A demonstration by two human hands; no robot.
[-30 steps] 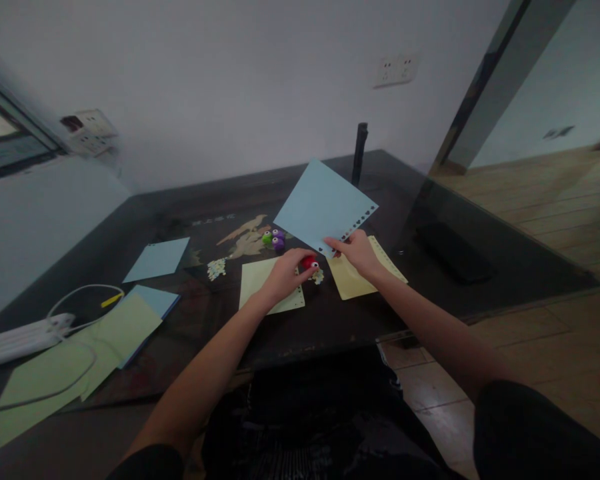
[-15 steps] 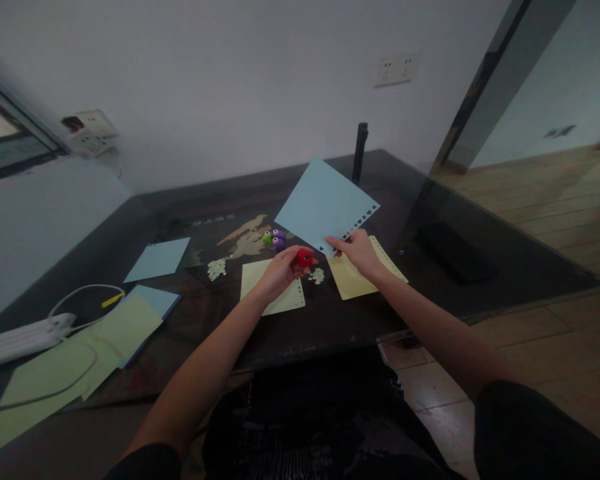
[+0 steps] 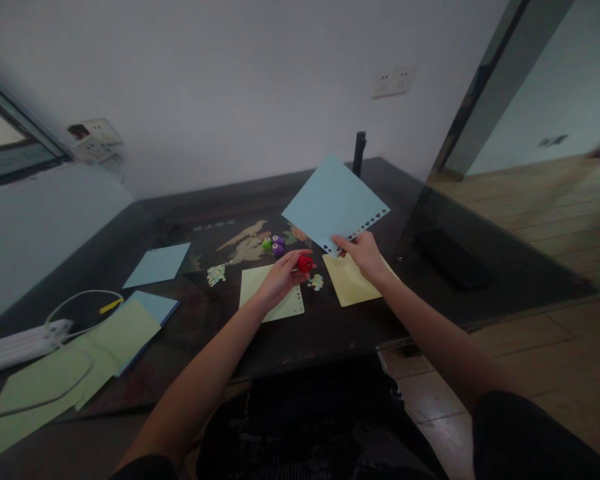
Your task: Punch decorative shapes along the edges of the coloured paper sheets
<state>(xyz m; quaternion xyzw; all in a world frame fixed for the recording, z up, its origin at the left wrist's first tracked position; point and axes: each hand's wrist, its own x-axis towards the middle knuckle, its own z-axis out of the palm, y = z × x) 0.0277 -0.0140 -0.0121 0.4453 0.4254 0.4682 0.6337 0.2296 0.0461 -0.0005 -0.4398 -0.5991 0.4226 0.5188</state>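
Note:
A small red craft punch (image 3: pixel 305 264) sits in my left hand (image 3: pixel 283 275), its fingers closed round it above a pale yellow-green sheet (image 3: pixel 253 283). My right hand (image 3: pixel 363 257) pinches a light blue sheet (image 3: pixel 333 200) by its lower corner and holds it raised over the table. A row of small cut-out shapes runs along that sheet's lower right edge. Beneath the right hand lies a yellow sheet (image 3: pixel 353 287). Small paper cut-outs (image 3: pixel 316 283) are heaped beside the red punch. Behind my left hand stand green and purple punches (image 3: pixel 275 245) with eye-like dots.
Another pile of cut-outs (image 3: pixel 217 274) lies to the left, near a blue sheet (image 3: pixel 159 263). Stacked papers (image 3: pixel 125 333), a white power strip (image 3: pixel 23 345) and its cable occupy the table's left side. A dark flat object (image 3: pixel 453 260) lies at right; a black upright object (image 3: pixel 359 153) stands behind.
The blue sheet has shifted slightly right in my right hand. My left hand still holds the red punch, now turned a little. The camera view has tilted slightly.

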